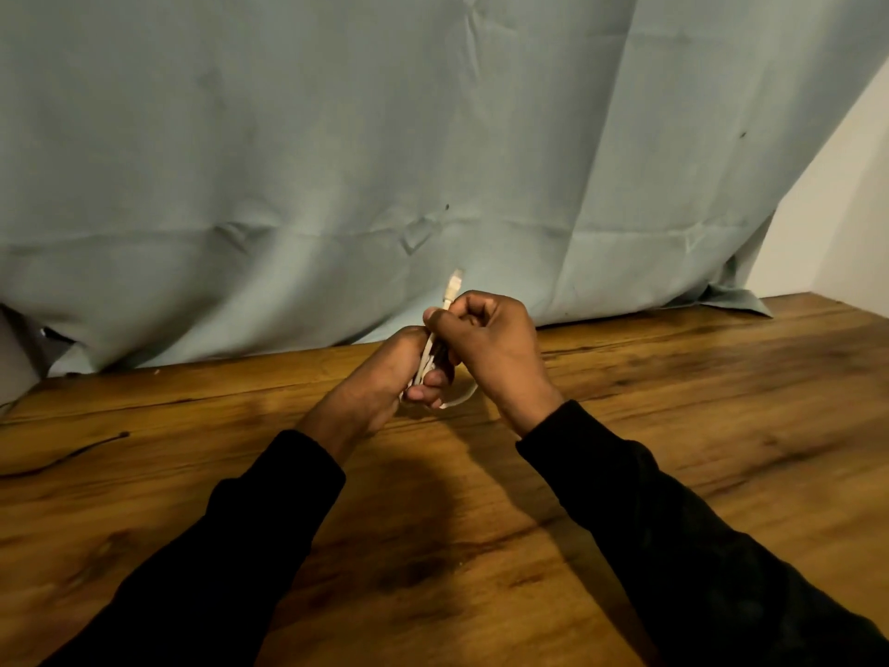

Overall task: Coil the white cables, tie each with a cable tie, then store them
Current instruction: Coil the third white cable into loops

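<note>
Head view shows two hands meeting above the wooden bench point(673, 426), just in front of the grey-blue cloth point(336, 161) that hangs behind the bench; the left hand point(385, 373) has its fingers point(425, 392) curled around a bundle of white cable point(427, 353), and it holds this bundle upright; the right hand point(490, 344) is closed like a fist just beside the left hand, touching it, and its fingers pinch the upper part of the same cable; the plug end point(453, 284) of the cable stands up above the right hand, in front of the cloth; a small loop of the cable hangs out below the hands, near the bench surface; something dark lies between the two hands beside the cable, but I cannot tell what it is; both arms wear black sleeves point(673, 512); a thin dark wire point(62, 457) lies on the bench, well apart from the hands, at the left edge of the bench.
</note>
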